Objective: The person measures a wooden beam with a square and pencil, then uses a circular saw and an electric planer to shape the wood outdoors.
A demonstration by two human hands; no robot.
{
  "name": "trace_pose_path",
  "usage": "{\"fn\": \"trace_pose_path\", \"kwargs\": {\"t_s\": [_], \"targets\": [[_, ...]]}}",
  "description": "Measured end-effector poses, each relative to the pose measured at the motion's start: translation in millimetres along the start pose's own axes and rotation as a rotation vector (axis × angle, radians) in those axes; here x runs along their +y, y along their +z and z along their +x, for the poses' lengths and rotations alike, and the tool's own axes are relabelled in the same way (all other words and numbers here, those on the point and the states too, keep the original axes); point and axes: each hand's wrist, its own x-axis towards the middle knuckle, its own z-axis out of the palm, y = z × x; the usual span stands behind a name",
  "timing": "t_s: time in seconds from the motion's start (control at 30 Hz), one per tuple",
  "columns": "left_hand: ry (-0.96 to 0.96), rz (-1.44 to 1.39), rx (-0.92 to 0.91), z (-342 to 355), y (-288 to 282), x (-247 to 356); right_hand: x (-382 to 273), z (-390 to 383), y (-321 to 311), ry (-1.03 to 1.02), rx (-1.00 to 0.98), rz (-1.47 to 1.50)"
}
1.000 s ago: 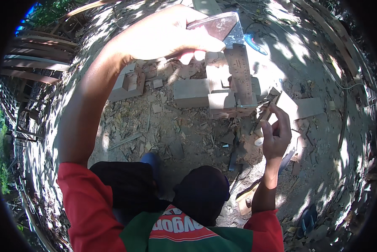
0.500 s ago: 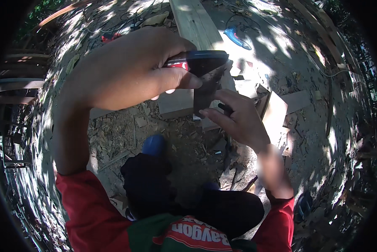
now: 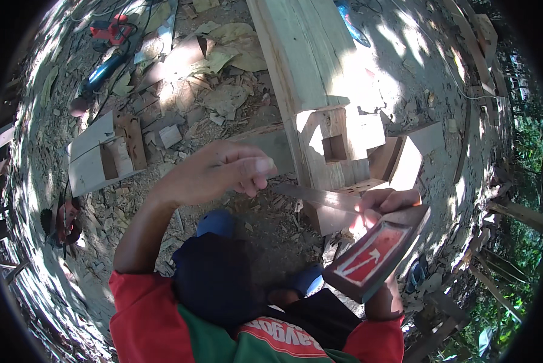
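In my right hand [image 3: 383, 202], the fingers are wrapped round a try square near its corner. Its dark stock [image 3: 350, 284] with a red inlay slants down towards my body, while the thin metal blade [image 3: 320, 196] points left. My left hand [image 3: 214, 172] is closed, fingers curled against the thumb, just beyond the blade's tip; what it holds, if anything, is hidden. Past the blade lies a thick timber beam [image 3: 302, 66], its near end cut with a square mortise [image 3: 335, 147].
A notched wooden block [image 3: 105, 154] lies at the left, near a blue power tool [image 3: 105, 71] and a red tool [image 3: 111, 30]. More cut wood [image 3: 404, 166] stands right of the beam. Another blue tool [image 3: 351, 24] lies beyond. Wood chips and dry leaves litter the ground.
The try square has passed from my left hand to my right and come down and to the right. My left hand has lowered. The view has shifted, showing more ground at the left.
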Motion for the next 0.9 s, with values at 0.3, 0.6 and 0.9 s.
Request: {"fn": "trace_pose_path", "kwargs": {"t_s": [0.3,0.6,0.9], "targets": [[-0.139,0.207,-0.134,62.4,70.6,-157.7,19.1,-53.2,2.6,0.034,0.109,-0.726],[-0.050,-0.446,-0.154,88.7,92.3,-192.6,18.6,-45.6,5.2,0.145,0.062,-0.815],[-0.026,-0.646,-0.243,107.6,100.1,-212.3,5.5,-41.2,11.1,0.142,0.078,-1.077]]}}
